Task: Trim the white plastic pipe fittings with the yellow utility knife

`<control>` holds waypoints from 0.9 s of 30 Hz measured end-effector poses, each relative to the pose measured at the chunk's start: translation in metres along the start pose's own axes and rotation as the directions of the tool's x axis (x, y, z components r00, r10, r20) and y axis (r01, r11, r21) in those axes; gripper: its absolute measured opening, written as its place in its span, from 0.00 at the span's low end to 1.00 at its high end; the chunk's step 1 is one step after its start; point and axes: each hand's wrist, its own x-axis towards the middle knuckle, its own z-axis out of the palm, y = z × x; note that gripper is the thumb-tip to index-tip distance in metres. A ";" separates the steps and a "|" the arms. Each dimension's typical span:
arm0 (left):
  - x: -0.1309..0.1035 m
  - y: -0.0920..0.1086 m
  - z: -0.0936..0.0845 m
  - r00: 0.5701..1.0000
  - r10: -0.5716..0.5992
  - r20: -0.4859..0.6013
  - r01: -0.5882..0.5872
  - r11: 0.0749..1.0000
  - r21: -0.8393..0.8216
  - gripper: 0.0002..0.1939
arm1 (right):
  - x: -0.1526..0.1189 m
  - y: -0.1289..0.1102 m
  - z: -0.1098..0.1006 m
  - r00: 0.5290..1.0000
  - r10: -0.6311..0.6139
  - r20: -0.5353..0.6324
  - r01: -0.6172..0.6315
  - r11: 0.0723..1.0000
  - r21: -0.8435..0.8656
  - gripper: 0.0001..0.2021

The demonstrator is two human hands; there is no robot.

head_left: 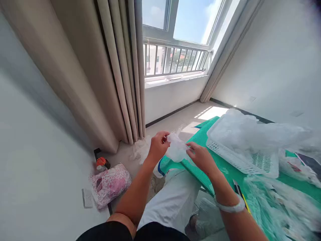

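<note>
the left hand (159, 146) and right hand (200, 156) are pinching a flimsy plastic bag (177, 148); uneven pulling could be risking a tear

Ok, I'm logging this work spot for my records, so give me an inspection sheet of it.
Surface: green textured mat, partly covered.
Things in hand: thin, crumpled white plastic film.
Clutter: white perforated plastic basket heaped with translucent white plastic; clear plastic bags nearer the person; black-and-yellow utility knife beside the right forearm, blade setting unclear.
Hands: left hand pinches the film; right hand has fingertips at its other edge, grip unclear.
Cables: nothing seen.
Surroundings: beige curtain, sunlit window, pink-and-white patterned bag on the floor.
</note>
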 end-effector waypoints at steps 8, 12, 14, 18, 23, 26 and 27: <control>0.037 -0.079 0.013 0.980 -0.192 0.049 0.160 0.911 0.380 0.16 | 0.110 -0.006 0.039 0.989 -0.103 0.106 0.127 0.958 -0.258 0.14; 0.029 -0.115 0.039 0.799 -0.545 0.254 0.342 0.760 0.553 0.31 | 0.127 0.009 0.072 0.952 -0.054 0.301 0.144 0.947 -0.288 0.19; 0.024 -0.126 0.049 0.755 -0.591 0.283 0.363 0.737 0.570 0.33 | 0.129 0.016 0.083 0.939 -0.035 0.342 0.139 0.948 -0.287 0.17; 0.021 -0.130 0.062 0.748 -0.575 0.330 0.330 0.755 0.566 0.25 | 0.125 0.023 0.086 0.933 -0.043 0.359 0.140 0.958 -0.252 0.15; 0.024 -0.108 0.069 0.836 -0.406 0.371 0.181 0.840 0.512 0.20 | 0.113 0.018 0.060 0.958 -0.076 0.275 0.120 0.982 -0.145 0.15; 0.024 -0.082 0.071 0.875 -0.255 0.412 0.044 0.889 0.456 0.17 | 0.092 0.016 0.032 0.984 -0.061 0.170 0.071 0.996 -0.057 0.15; 0.025 -0.072 0.073 0.885 -0.192 0.424 -0.009 0.904 0.428 0.17 | 0.081 0.018 0.022 0.991 -0.046 0.127 0.050 0.998 -0.027 0.15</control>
